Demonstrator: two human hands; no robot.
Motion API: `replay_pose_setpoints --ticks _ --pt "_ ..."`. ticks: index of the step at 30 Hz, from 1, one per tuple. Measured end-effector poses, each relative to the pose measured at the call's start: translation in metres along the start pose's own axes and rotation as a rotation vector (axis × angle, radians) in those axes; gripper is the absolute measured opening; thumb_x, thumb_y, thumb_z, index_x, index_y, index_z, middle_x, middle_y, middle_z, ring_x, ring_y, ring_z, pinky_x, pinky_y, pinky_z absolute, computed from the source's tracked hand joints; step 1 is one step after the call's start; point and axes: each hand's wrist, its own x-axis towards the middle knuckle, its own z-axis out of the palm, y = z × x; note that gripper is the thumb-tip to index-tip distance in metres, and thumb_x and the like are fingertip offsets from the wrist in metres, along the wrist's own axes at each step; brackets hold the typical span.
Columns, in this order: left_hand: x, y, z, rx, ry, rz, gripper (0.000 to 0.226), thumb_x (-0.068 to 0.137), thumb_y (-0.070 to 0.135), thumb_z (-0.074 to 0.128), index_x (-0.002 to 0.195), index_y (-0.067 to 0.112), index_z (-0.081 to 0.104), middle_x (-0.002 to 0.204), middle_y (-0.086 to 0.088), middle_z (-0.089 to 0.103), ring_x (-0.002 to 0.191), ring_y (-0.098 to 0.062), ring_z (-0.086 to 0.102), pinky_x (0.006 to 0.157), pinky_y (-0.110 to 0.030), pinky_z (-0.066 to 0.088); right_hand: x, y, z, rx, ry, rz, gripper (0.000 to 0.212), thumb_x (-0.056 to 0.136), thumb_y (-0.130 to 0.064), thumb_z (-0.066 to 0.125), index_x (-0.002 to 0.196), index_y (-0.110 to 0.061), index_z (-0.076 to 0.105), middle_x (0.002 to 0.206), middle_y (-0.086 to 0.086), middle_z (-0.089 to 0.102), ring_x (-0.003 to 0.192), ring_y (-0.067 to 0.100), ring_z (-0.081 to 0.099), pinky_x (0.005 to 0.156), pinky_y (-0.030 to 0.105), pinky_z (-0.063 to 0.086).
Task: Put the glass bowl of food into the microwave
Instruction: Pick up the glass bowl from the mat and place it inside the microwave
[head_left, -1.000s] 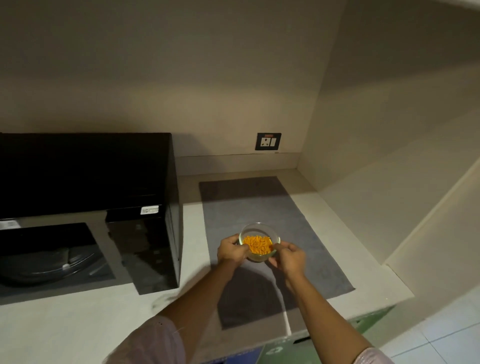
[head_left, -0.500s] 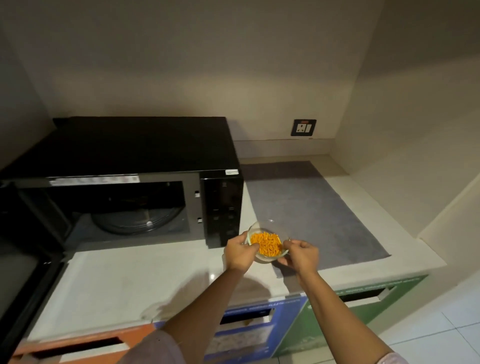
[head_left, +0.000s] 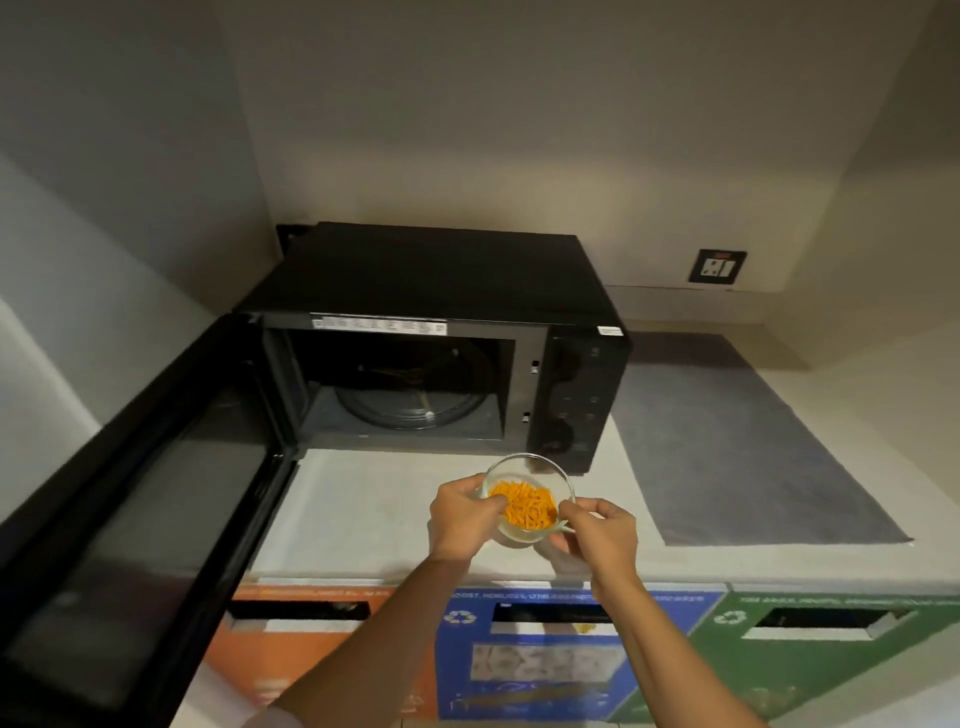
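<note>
A small glass bowl (head_left: 540, 470) filled with orange food hangs above the white counter, just in front of the microwave's control panel. My left hand (head_left: 460, 517) grips its left rim and my right hand (head_left: 597, 532) grips its right rim. The black microwave (head_left: 436, 270) stands at the back left with its door (head_left: 140, 519) swung wide open to the left. Inside, the glass turntable (head_left: 410, 408) is bare. The bowl is outside the cavity, to the lower right of the opening.
A grey mat (head_left: 737, 447) lies on the counter (head_left: 363, 514) right of the microwave. A wall socket (head_left: 718, 266) sits behind it. Orange, blue and green recycling bin fronts (head_left: 524, 654) run below the counter edge. Walls close in on the left and right.
The view has swung left, bringing the whole open microwave and its door into sight. Both hands have carried the bowl left off the grey mat to the front of the microwave.
</note>
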Motion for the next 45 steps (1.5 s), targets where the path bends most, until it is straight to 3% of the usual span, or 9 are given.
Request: replay_pose_setpoints --ticks 4,10,17,24,29,32,36,39,45 --pt "0.009 0.011 -0.048 -0.055 0.085 -0.023 0.046 0.064 0.013 0.07 0.109 0.014 0.075 0.069 -0.021 0.068 0.053 -0.03 0.057 0.056 -0.033 0.043 -0.013 -0.012 0.046 0.026 -0.133 -0.015 0.02 0.075 -0.009 0.078 0.093 -0.003 0.07 0.08 0.016 0.073 0.07 0.03 0.074 0.069 0.039 0.063" --pt "0.038 0.041 -0.088 -0.111 0.261 0.007 0.036 0.068 0.002 0.065 0.102 0.011 0.076 0.057 -0.01 0.062 0.039 -0.019 0.05 0.049 -0.027 0.042 -0.006 -0.042 0.107 -0.026 -0.296 -0.105 0.015 0.078 -0.01 0.077 0.091 -0.005 0.071 0.082 0.014 0.074 0.068 0.024 0.072 0.072 0.038 0.063" --pt "0.1 0.062 -0.099 -0.061 0.321 0.089 0.03 0.08 0.004 0.065 0.109 0.005 0.074 0.077 -0.016 0.069 0.066 -0.027 0.061 0.074 -0.048 0.06 0.038 -0.073 0.164 -0.039 -0.358 -0.182 0.003 0.085 -0.01 0.07 0.088 -0.011 0.071 0.085 0.012 0.074 0.068 0.021 0.072 0.053 0.021 0.057" --pt "0.169 0.057 -0.097 -0.037 0.321 0.14 0.038 0.084 0.012 0.071 0.122 0.008 0.068 0.096 -0.016 0.075 0.076 -0.028 0.072 0.078 -0.041 0.061 0.088 -0.074 0.201 -0.134 -0.413 -0.264 0.023 0.092 -0.016 0.062 0.114 -0.01 0.067 0.08 0.005 0.071 0.068 0.018 0.068 0.07 0.032 0.062" --pt "0.204 0.057 -0.093 -0.011 0.377 0.17 0.007 0.078 0.016 0.072 0.08 0.022 0.069 0.081 -0.013 0.076 0.08 -0.036 0.075 0.079 -0.052 0.062 0.114 -0.072 0.226 -0.073 -0.43 -0.245 0.024 0.096 -0.017 0.056 0.114 -0.006 0.066 0.079 0.003 0.065 0.07 0.014 0.063 0.065 0.025 0.055" --pt "0.225 0.057 -0.092 0.01 0.42 0.172 0.014 0.075 0.018 0.073 0.067 0.021 0.062 0.072 -0.008 0.072 0.077 -0.035 0.075 0.078 -0.052 0.062 0.129 -0.072 0.237 -0.007 -0.441 -0.203 0.02 0.096 -0.016 0.054 0.113 -0.01 0.065 0.076 -0.001 0.062 0.082 0.02 0.066 0.078 0.033 0.057" --pt "0.241 0.058 -0.088 0.014 0.426 0.169 0.013 0.073 0.02 0.073 0.083 0.02 0.065 0.092 -0.013 0.074 0.086 -0.031 0.073 0.083 -0.049 0.062 0.143 -0.071 0.246 0.007 -0.448 -0.129 0.018 0.094 -0.017 0.058 0.106 -0.009 0.068 0.08 0.003 0.065 0.08 0.017 0.066 0.09 0.035 0.056" --pt "0.248 0.061 -0.086 0.019 0.435 0.135 0.039 0.074 0.022 0.074 0.108 0.006 0.066 0.103 -0.016 0.073 0.094 -0.033 0.072 0.085 -0.048 0.061 0.149 -0.073 0.249 -0.037 -0.465 -0.118 0.014 0.093 -0.015 0.059 0.099 -0.008 0.07 0.097 0.014 0.069 0.078 0.015 0.062 0.093 0.037 0.054" --pt "0.256 0.071 -0.084 0.065 0.428 0.129 0.043 0.079 0.032 0.071 0.117 0.011 0.067 0.11 -0.016 0.074 0.099 -0.034 0.071 0.09 -0.047 0.06 0.15 -0.084 0.254 0.066 -0.565 -0.141 0.036 0.097 -0.027 0.055 0.131 -0.015 0.056 0.118 0.007 0.06 0.099 0.02 0.06 0.083 0.029 0.052"
